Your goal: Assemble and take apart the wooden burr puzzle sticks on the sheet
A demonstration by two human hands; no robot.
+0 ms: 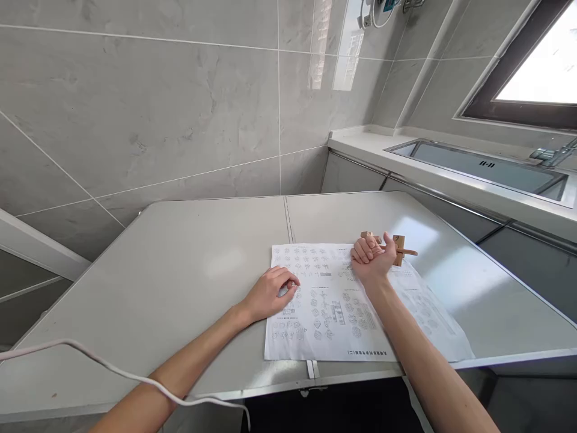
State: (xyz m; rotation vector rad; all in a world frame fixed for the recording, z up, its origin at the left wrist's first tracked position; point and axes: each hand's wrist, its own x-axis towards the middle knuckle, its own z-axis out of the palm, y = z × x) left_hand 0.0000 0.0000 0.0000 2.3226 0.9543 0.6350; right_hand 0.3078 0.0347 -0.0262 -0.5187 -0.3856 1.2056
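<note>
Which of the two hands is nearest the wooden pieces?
The right hand, curled palm up beside the wooden pieces; the left hand lies palm down toward the left edge of the printed sheet.

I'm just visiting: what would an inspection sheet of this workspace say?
Surface: smooth pale-grey tabletop, seamed, with glare patches.
Job's things: white printed paper; light-brown wooden pieces, partly behind the right hand.
Clutter: small brown speck, tabletop's near left.
Hands: left hand loosely curled at the paper's left edge; right hand curled palm-up beside the wooden pieces, grip unclear.
Cables: pinkish-white cord, crossing the view in front of the left forearm.
Surroundings: grey tiled wall; metal sink in a white counter, right.
</note>
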